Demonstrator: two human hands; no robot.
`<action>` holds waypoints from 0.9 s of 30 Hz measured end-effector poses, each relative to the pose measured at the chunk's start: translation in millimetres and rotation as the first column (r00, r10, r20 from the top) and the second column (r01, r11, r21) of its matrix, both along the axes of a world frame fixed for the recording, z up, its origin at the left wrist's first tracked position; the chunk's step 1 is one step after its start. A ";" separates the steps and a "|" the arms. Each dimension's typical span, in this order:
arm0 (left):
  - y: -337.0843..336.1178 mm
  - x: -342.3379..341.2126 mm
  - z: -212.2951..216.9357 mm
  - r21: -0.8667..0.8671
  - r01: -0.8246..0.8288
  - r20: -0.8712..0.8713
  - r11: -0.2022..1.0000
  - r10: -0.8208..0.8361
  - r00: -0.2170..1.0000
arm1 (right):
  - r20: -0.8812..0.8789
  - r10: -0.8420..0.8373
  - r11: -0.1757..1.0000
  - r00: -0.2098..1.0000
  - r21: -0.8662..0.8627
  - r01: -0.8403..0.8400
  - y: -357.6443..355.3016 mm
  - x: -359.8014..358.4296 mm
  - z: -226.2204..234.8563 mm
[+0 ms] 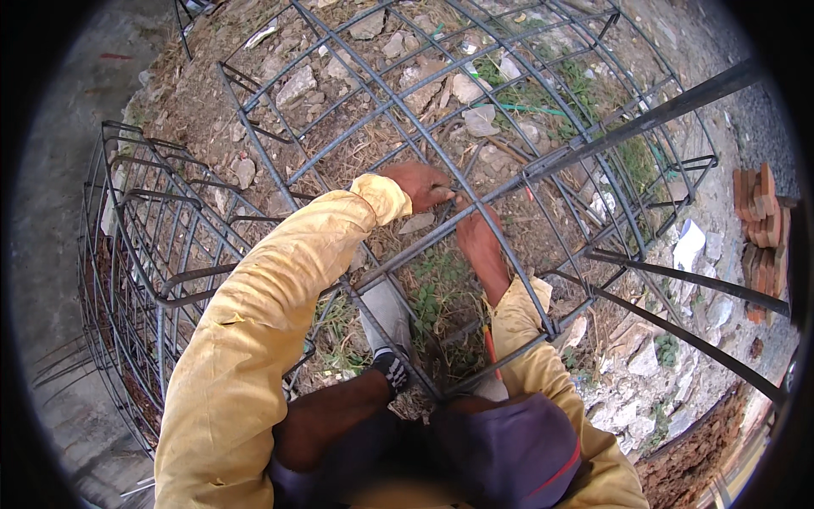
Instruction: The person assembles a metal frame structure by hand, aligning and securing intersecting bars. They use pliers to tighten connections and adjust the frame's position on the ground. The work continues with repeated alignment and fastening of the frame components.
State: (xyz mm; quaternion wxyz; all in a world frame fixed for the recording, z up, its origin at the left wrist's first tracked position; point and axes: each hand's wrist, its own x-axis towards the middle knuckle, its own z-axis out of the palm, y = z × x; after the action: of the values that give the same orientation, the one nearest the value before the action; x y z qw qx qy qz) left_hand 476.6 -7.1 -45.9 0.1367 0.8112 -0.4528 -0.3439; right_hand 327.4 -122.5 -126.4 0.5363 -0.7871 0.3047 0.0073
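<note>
My left hand (420, 185) is closed, fingers curled and pinched, reaching in among the bars of a steel rebar mat (398, 100). Just to its right, my right hand (476, 229) comes up from below a bar, its fingertips almost meeting those of the left. A bar crosses in front of the right hand and hides part of it. Whatever the fingers pinch is too small to make out. Both arms wear yellow sleeves. Beside my right wrist stands a thin orange rod or handle (490, 346).
More bent rebar cages (161, 212) stand at the left. Thick dark bars (644, 127) slant across the right side. Below the mat lie stones (297, 85), rubble, weeds and litter. Red bricks (761, 220) are stacked at the far right. My shoe (386, 314) is on the ground under the mat.
</note>
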 end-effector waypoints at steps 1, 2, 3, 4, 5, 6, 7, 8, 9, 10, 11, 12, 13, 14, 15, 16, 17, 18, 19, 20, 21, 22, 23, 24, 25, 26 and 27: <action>-0.4 0.7 -4.1 -0.002 0.026 0.028 1.000 -0.026 0.999 | -0.024 0.007 1.000 1.000 -0.015 -0.008 0.0 -0.8 4.9; 0.6 0.1 -7.1 -0.006 0.050 0.054 0.999 -0.049 0.997 | -0.050 0.017 0.999 0.999 -0.033 -0.018 0.3 -1.6 12.5; 3.5 -2.8 -9.8 -0.090 0.016 0.084 0.996 -0.008 0.996 | -0.028 0.031 0.997 0.999 -0.067 -0.033 1.1 -2.4 15.1; 5.1 -1.6 -12.1 -0.050 -0.057 0.004 0.997 0.057 0.998 | -0.005 0.046 0.994 0.999 -0.099 -0.046 2.1 -3.0 16.9; 2.3 -1.1 -9.9 -0.008 -0.121 -0.076 0.993 0.120 0.990 | 0.013 0.057 0.989 0.998 -0.135 -0.054 1.6 -4.0 18.3; -0.3 -0.4 -7.5 0.040 -0.181 -0.152 0.983 0.185 0.971 | 0.029 0.058 0.991 0.998 -0.123 -0.054 1.0 -5.0 20.6; -2.6 -0.8 -4.8 0.049 -0.179 -0.111 0.983 0.184 0.977 | 0.045 0.060 0.992 0.997 -0.111 -0.054 0.3 -5.6 23.4; -6.4 -3.2 -0.5 0.056 -0.177 -0.072 0.983 0.181 0.981 | 0.060 0.061 0.993 0.996 -0.100 -0.055 -1.4 -6.3 24.7; -8.6 -4.9 1.3 0.063 -0.175 -0.032 0.983 0.177 0.984 | 0.070 0.062 0.993 0.996 -0.107 -0.054 -2.2 -6.5 22.5; -9.2 -5.6 0.0 0.096 -0.213 0.012 0.972 0.213 0.977 | 0.081 0.063 0.992 0.995 -0.114 -0.054 -2.7 -6.9 18.8; -8.1 -6.2 -0.4 0.131 -0.255 0.059 0.958 0.250 0.967 | 0.093 0.067 0.991 0.993 -0.118 -0.056 -1.9 -6.5 18.1; -7.6 -6.2 -0.5 0.162 -0.297 0.107 0.941 0.283 0.953 | 0.103 0.078 0.988 0.992 -0.141 -0.063 -1.9 -6.5 17.8; -8.2 -5.1 -0.2 0.204 -0.288 0.105 0.936 0.272 0.957 | 0.113 0.088 0.984 0.990 -0.164 -0.069 -2.2 -7.0 18.1; -8.8 -3.3 2.8 0.247 -0.281 0.104 0.928 0.263 0.959 | 0.123 0.101 0.980 0.987 -0.185 -0.077 -1.4 -6.7 20.0; -9.0 -1.3 3.9 0.289 -0.272 0.102 0.918 0.254 0.962 | 0.101 0.103 0.979 0.990 -0.186 -0.083 -0.6 -7.1 22.5; -7.8 1.9 0.6 0.319 -0.259 0.094 0.912 0.241 0.966 | 0.079 0.106 0.978 0.991 -0.187 -0.090 0.3 -7.6 25.7; -6.6 5.9 -5.6 0.348 -0.244 0.086 0.905 0.228 0.970 | 0.056 0.107 0.977 0.993 -0.190 -0.095 0.4 -7.7 27.9; -5.0 8.4 -12.2 0.375 -0.228 0.078 0.898 0.215 0.974 | 0.035 0.123 0.971 0.992 -0.212 -0.113 -0.6 -7.8 23.9; -2.6 9.0 -20.8 0.378 -0.227 0.091 0.897 0.209 0.974 | 0.013 0.138 0.964 0.990 -0.233 -0.132 -2.6 -8.2 16.4; -0.6 8.4 -24.1 0.384 -0.228 0.105 0.895 0.203 0.974 | -0.008 0.154 0.956 0.988 -0.250 -0.151 -2.4 -6.5 16.4; 1.7 8.5 -27.1 0.391 -0.229 0.120 0.891 0.197 0.973 | 0.015 0.156 0.960 0.988 -0.237 -0.148 -1.3 -6.2 17.3; 3.7 9.1 -29.6 0.417 -0.229 0.144 0.880 0.184 0.972 | 0.039 0.158 0.964 0.987 -0.224 -0.145 -0.5 -6.7 19.0; -4.5 5.8 -23.4 0.434 -0.216 0.156 0.875 0.163 0.974 | 0.050 0.150 0.966 0.987 -0.222 -0.136 -4.0 -8.8 20.5; -9.4 3.1 -14.1 0.456 -0.211 0.175 0.865 0.146 0.974 | 0.041 0.140 0.970 0.989 -0.204 -0.129 -4.3 -8.5 23.0; -13.6 0.0 -7.6 0.478 -0.213 0.204 0.852 0.128 0.971 | 0.031 0.130 0.975 0.991 -0.187 -0.122 -4.0 -8.0 25.2; -17.1 -3.1 -1.1 0.500 -0.216 0.234 0.839 0.110 0.966 | 0.023 0.121 0.979 0.992 -0.168 -0.116 -3.5 -7.4 26.5; -18.6 -4.8 1.7 0.521 -0.221 0.263 0.825 0.091 0.960 | 0.017 0.117 0.981 0.993 -0.159 -0.113 -3.5 -7.1 26.7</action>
State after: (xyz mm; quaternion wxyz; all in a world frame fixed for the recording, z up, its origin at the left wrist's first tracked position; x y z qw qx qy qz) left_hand 471.8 -25.7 -44.2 -0.1246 0.8846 -0.2805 -0.3511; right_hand 320.4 -126.1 -99.8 0.4750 -0.8433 0.2513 0.0037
